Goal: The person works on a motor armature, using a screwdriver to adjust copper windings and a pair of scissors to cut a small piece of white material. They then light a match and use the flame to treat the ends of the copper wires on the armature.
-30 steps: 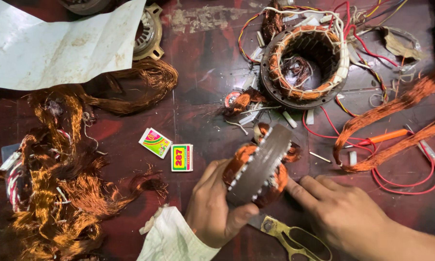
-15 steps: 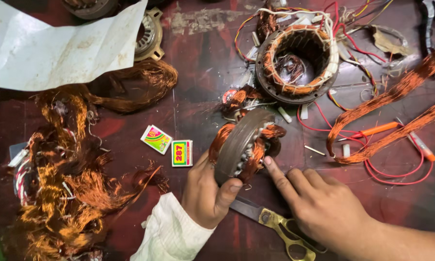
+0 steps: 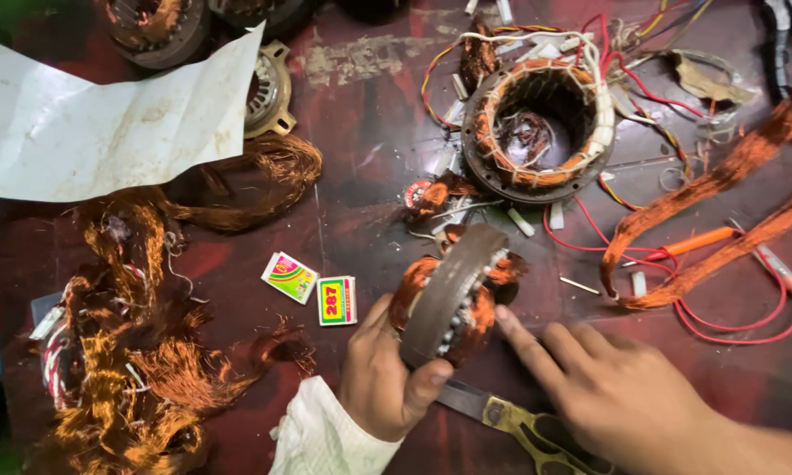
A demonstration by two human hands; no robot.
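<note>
Copper-wound stator ring (image 3: 453, 295) tilted on edge, rim running lower-left to upper-right, left hand (image 3: 383, 378) fingers clasped round it, right hand (image 3: 620, 396) fingers spread, fingertip touching it, two small bright boxes (image 3: 317, 290) left on worktop (image 3: 361, 149).

1. Worktop (image 3: 361, 176): dark red, worn surface.
2. Upper left: white sheet (image 3: 105, 132), with a metal housing (image 3: 268, 88) beside it.
3. Left: copper wire heaps (image 3: 123, 352).
4. Centre: two matchboxes (image 3: 317, 290).
5. Upper right: wound stator (image 3: 536, 132), red wires (image 3: 739, 330), copper coils (image 3: 721, 220).
6. Bottom: scissors (image 3: 519, 427).
</note>
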